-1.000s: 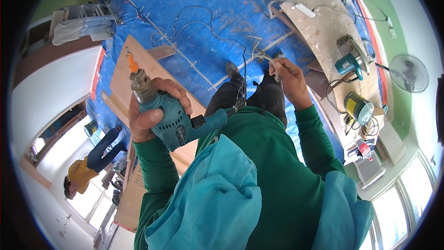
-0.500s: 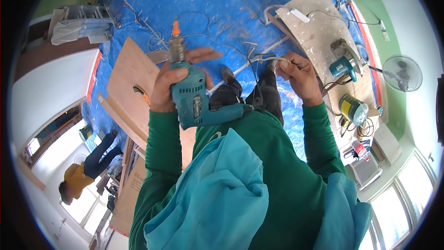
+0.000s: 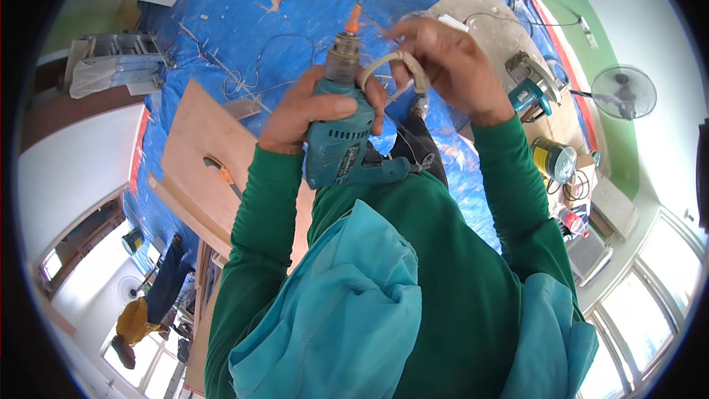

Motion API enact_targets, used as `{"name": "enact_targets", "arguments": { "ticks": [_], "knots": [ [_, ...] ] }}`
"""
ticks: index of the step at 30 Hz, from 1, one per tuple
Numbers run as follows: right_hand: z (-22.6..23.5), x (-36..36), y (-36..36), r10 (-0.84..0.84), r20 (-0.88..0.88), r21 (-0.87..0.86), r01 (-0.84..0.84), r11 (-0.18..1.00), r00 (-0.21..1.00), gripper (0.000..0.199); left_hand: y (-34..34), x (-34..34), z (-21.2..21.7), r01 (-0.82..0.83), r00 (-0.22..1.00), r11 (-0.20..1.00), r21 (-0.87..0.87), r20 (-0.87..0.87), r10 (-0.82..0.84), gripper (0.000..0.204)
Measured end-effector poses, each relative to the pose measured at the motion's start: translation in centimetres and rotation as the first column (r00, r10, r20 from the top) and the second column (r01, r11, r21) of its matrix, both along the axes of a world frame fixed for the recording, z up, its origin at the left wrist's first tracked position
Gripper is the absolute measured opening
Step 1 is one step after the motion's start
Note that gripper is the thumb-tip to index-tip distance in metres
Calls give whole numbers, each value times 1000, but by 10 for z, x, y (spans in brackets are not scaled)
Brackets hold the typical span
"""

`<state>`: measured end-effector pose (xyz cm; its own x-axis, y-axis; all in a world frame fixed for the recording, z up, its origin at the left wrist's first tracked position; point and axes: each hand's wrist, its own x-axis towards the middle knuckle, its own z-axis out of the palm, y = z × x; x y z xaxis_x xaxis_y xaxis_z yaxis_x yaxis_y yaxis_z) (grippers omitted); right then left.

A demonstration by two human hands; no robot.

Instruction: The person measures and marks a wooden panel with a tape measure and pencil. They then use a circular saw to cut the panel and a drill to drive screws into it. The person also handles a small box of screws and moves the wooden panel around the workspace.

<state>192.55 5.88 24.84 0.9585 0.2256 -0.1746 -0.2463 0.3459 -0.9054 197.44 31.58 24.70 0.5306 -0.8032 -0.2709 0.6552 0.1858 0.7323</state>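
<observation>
The fingers (image 3: 325, 103) of the left hand (image 3: 306, 114) are wrapped tight around the body of a teal electric drill (image 3: 341, 149), which is held up in front of the chest with its metal chuck (image 3: 343, 59) pointing away and an orange bit (image 3: 354, 18) at the tip. Just right of the chuck, the right hand (image 3: 443, 63) has its fingers curled around a loop of pale grey power cord (image 3: 402, 66), pinching it close beside the drill. Both green sleeves (image 3: 255, 251) rise from the lower edge.

Far left, another person (image 3: 151, 303) in dark trousers and a yellow top stands by a doorway. A plywood board (image 3: 214, 170) lies on the blue tarpaulin floor (image 3: 221, 15) below the left arm. To the right, a second board carries a teal circular saw (image 3: 532, 92); further right are a round green-and-yellow tool (image 3: 555, 160) and a standing fan (image 3: 624, 92) beside the green wall.
</observation>
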Motion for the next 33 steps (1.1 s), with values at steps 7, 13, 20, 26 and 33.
{"name": "enact_targets", "arguments": {
  "ticks": [7,13,20,26,33],
  "knots": [
    [-163,-10,23,321,-74,-599,-300,743,944,45,-5,6,40,-34,996,997,-69,84,40,51],
    [-165,-16,21,420,-306,-160,-481,862,855,43,15,12,51,-71,980,997,-20,184,73,49],
    [-191,-63,47,357,-128,-348,-379,857,925,42,29,5,60,-65,980,997,-35,186,70,48],
    [-209,-89,93,-37,-298,-363,-77,929,954,38,37,0,63,-45,979,998,-37,196,51,49],
    [-197,-87,84,-91,-256,-313,6,950,962,33,52,1,61,-105,969,994,-7,224,104,54]
  ]
}}
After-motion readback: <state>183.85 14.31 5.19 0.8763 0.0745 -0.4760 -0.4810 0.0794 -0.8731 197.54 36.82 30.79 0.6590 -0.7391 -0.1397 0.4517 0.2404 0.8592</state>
